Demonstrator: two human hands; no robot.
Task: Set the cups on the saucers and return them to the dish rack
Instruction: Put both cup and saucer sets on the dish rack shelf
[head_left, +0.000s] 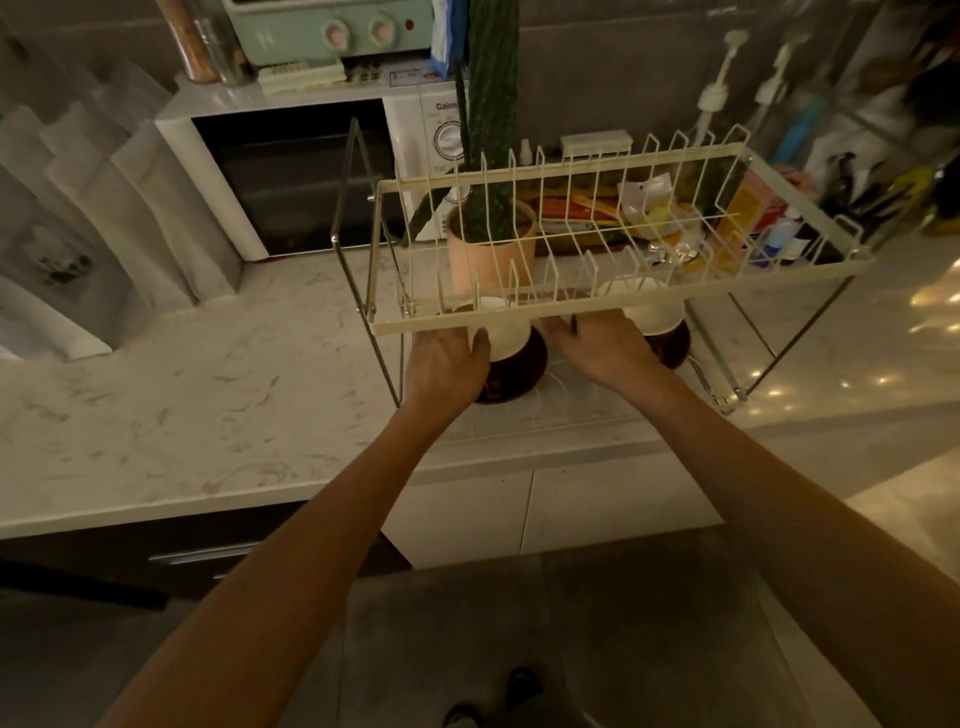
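Observation:
A cream wire dish rack (613, 314) stands on the marble counter with an upper tier and a lower shelf. On the lower shelf, a white cup (506, 335) sits on a dark brown saucer (524, 371), and my left hand (449, 364) grips the cup's left side. To the right, a second white cup (649, 312) rests on another dark saucer (675, 345). My right hand (597, 348) reaches under the upper tier between the two cups, fingers spread; whether it touches the right cup is hidden by the rack's front bar.
A potted cactus (491, 244) stands behind the rack. A white microwave (291, 176) sits at the back left. Packets and bottles (727, 218) crowd the back right. The marble counter (182, 395) stretches to the left.

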